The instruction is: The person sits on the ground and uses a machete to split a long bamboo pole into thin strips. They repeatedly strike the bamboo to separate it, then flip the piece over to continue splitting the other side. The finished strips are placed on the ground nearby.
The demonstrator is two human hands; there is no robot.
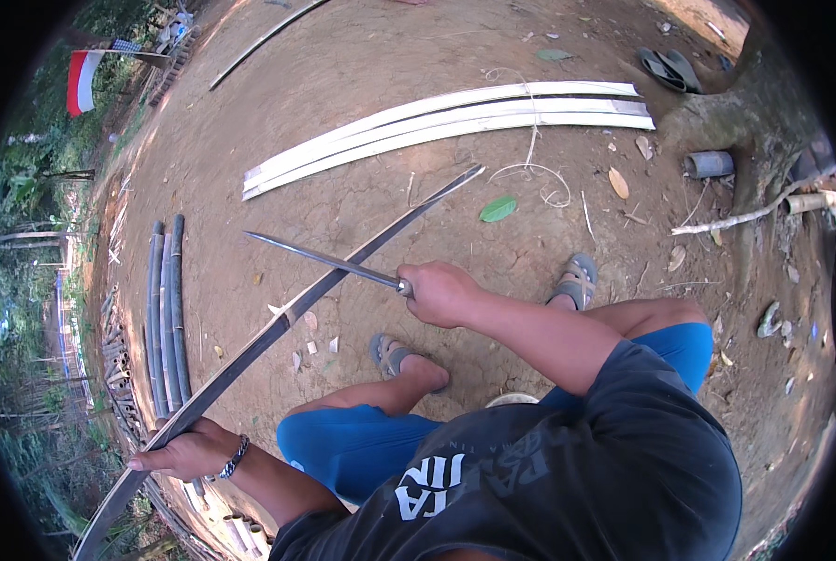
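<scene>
My left hand (189, 451) is closed around the lower part of a long, dark-skinned bamboo strip (390, 231) with a pale split edge. The strip runs slantwise from the lower left up to the middle of the view, past a node and a small raised sliver. In my right hand (444, 294) is the handle of a knife (296, 250) with a long, narrow, pointed blade. Its blade points left and crosses over the strip; whether the two touch, I cannot tell. My legs are bent beneath, feet in sandals on the ground.
Several pale split bamboo lengths (455, 119) lie ahead, with a string (533, 140) across them. Bamboo poles (167, 318) lie at left, another pole (264, 45) farther off. At right are a tree trunk (764, 122), loose sandals (669, 70), a bamboo piece (708, 165) and a stick (727, 222).
</scene>
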